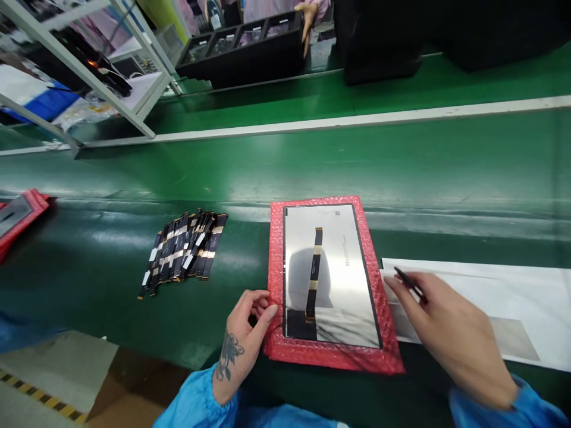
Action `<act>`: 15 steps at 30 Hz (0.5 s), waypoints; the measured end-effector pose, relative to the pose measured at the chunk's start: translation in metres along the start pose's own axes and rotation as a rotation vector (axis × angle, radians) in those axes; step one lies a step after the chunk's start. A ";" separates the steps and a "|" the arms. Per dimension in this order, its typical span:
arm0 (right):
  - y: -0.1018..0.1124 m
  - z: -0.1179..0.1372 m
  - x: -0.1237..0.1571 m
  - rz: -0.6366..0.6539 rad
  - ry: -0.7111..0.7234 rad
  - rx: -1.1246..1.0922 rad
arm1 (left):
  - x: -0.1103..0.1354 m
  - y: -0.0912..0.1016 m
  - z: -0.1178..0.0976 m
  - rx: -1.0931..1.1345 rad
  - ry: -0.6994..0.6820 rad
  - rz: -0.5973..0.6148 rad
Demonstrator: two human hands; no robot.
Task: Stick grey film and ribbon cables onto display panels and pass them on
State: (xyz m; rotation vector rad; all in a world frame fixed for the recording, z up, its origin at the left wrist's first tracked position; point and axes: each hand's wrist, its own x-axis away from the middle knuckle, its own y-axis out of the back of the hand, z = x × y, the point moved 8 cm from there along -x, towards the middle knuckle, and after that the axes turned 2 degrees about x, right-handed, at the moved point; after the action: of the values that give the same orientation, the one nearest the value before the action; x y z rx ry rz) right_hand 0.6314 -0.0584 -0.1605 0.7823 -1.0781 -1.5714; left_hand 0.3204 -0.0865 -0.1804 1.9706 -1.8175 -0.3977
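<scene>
A display panel (332,238) with a silvery back and dark border lies on a red bubble-wrap sheet (392,351). One dark flex cable (315,267) with gold ends rests lengthwise on the panel. At the wrap's lower left edge, my left hand (250,318) is closed, its thumb and curled fingers pinching that edge. My right hand (446,324) grips a slim black tool (408,280), perhaps a pen or tweezers; its tip is hidden or too small to tell. That hand hovers over white sheets (535,297) to the right of the panel.
A pile of flex cables (185,249) lies left on the green bench (241,261). Another red-wrapped item (22,217) is at the far left edge. Behind the white rail (312,123) stand a metal rack (134,113) and a black divided tray (254,56) touched by another person's hand (307,21).
</scene>
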 end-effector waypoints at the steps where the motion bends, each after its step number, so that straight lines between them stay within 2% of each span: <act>1: -0.008 -0.008 0.004 0.111 -0.037 -0.100 | -0.004 -0.002 0.002 0.010 0.045 0.037; 4: -0.028 -0.015 0.017 0.318 -0.096 -0.283 | -0.013 -0.009 -0.001 0.014 0.101 0.105; 8: -0.033 -0.004 0.020 0.348 -0.044 -0.370 | -0.016 -0.010 -0.019 0.024 0.021 0.063; 10: -0.034 0.002 0.022 0.331 -0.004 -0.457 | -0.014 -0.010 -0.022 0.099 0.027 0.051; 13: -0.037 0.011 0.032 0.298 0.071 -0.624 | -0.010 -0.007 -0.010 0.301 0.184 0.036; 15: -0.042 0.018 0.043 0.318 0.143 -0.679 | -0.010 -0.006 0.000 0.422 0.309 0.075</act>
State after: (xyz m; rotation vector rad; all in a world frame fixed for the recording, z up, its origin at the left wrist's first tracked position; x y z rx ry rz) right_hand 0.5877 -0.0927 -0.1909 0.2376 -0.4739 -1.4442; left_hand 0.3242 -0.0764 -0.1844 2.0749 -1.8699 0.3271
